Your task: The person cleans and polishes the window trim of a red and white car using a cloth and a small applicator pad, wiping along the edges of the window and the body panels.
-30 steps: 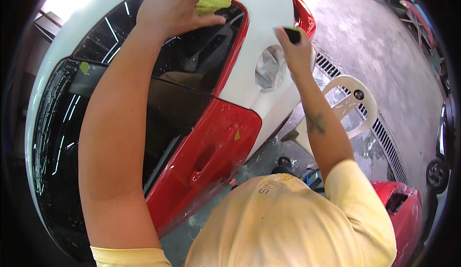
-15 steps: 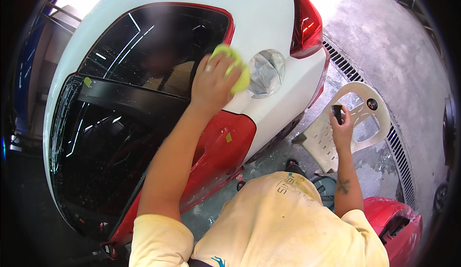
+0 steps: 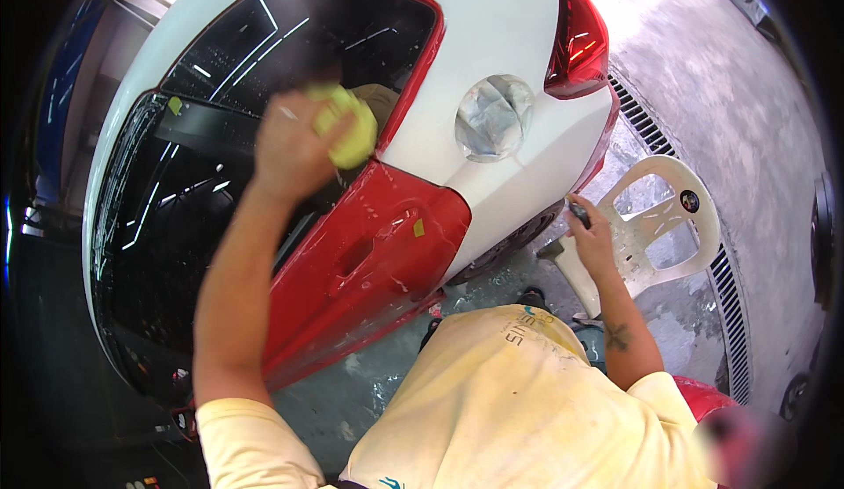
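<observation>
My left hand (image 3: 294,146), slightly blurred, presses a wadded yellow-green cloth (image 3: 350,128) against the dark rear side window (image 3: 303,45) of a car. The cloth lies near the window's lower corner, just above the red rear door (image 3: 378,251). The white rear quarter panel (image 3: 492,27) carries a round patch of clear and silvery covering (image 3: 494,118). Held away from the car, my right hand (image 3: 595,238) is closed around a small black object (image 3: 578,215); its exact kind cannot be made out.
A cream plastic chair (image 3: 694,260) stands on the wet floor at the right, beside a drain grate (image 3: 731,313). The red tail light (image 3: 578,45) is at the car's far corner. A red part (image 3: 699,394) sits low at the right, partly blurred.
My left hand has slid the cloth leftward, from the panel edge onto the window. My right hand has shifted left, nearer the car, still holding the black object.
</observation>
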